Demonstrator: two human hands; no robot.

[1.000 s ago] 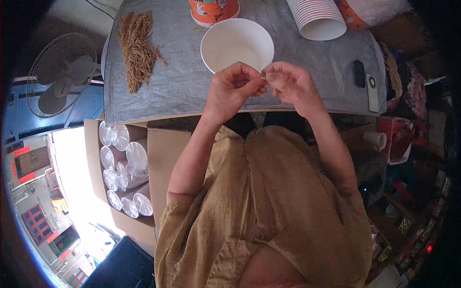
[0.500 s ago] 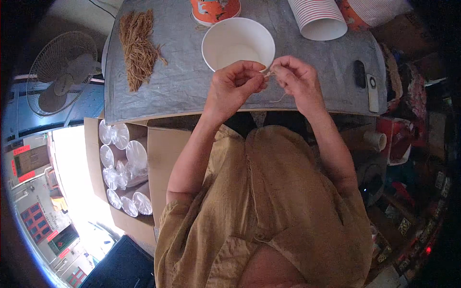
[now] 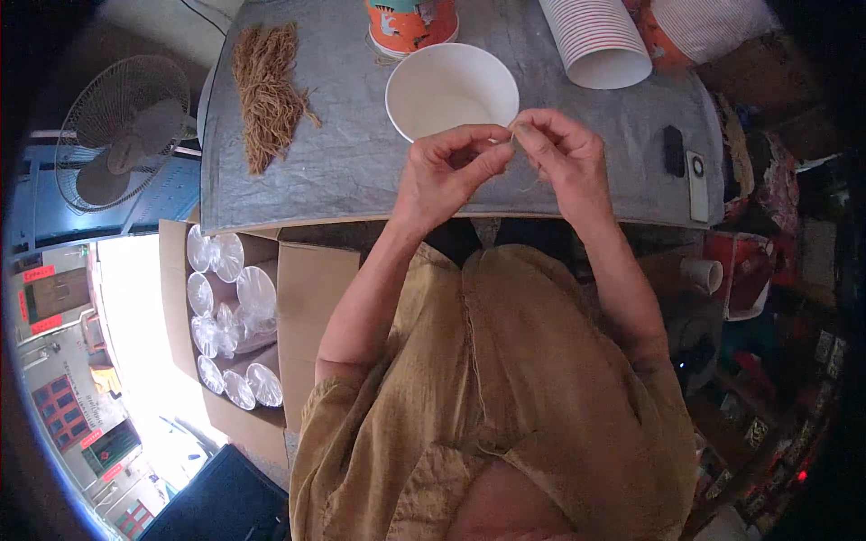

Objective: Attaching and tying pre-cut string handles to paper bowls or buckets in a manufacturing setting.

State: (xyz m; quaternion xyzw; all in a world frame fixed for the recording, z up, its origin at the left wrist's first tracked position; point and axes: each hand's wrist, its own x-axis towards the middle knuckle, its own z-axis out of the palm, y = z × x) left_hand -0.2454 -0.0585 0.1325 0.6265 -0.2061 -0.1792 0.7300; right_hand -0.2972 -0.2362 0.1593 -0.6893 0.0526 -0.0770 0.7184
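Observation:
Both hands meet just in front of a white paper tub [image 3: 451,86], whose open mouth faces me. My left hand [image 3: 446,176] pinches a thin piece of tan twine [image 3: 530,187] between thumb and forefinger. The same twine is gripped by the fingertips of my right hand [image 3: 566,158], close against the left ones. A loose end dangles below the right fingers. Whether there is a knot in it is too small to see. To the left on the table lies a bundle of brown twine strands [image 3: 268,99].
An orange patterned tub [image 3: 412,27] stands behind the white one. Nested paper tubs [image 3: 597,45] lie at the back right of the grey-covered table [image 3: 343,171]. A dark object and a pale device [image 3: 697,185] rest near its right edge. A carton [image 3: 316,316] with plastic-wrapped cups stands left below.
My fingertips have come closer together on the twine, and less of its loose end shows. The whole view has shifted slightly.

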